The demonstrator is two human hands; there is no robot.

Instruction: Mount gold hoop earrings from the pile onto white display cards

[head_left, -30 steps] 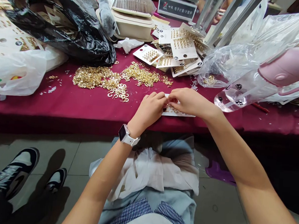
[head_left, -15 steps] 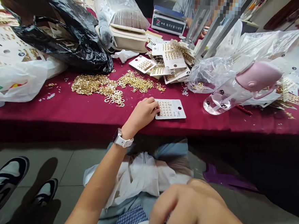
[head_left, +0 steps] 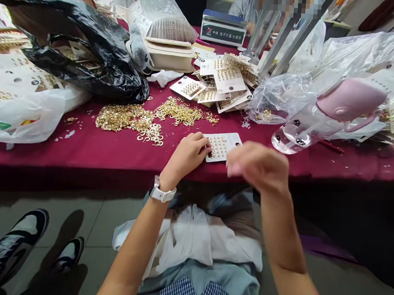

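Note:
A white earring card with rows of small gold studs lies flat near the table's front edge. My left hand, with a white-strapped watch on its wrist, rests at the card's left side, fingers curled and gripping that edge. Over the card's right end hangs my right hand, smeared by motion, with its fingers bent; whether anything is in them does not show. Beyond my left hand lie a heap of small gold pieces and a looser spread of gold hooks or rings.
Several filled earring cards are piled behind the card. A pink-lidded bottle leans at the right, near clear plastic bags. A black plastic bag sits at the left, a counting scale at the back. Another person sits across the table.
My right hand has moved from low near my body up to the card's right end. The left hand stays at the card's left edge. The view has shifted slightly.

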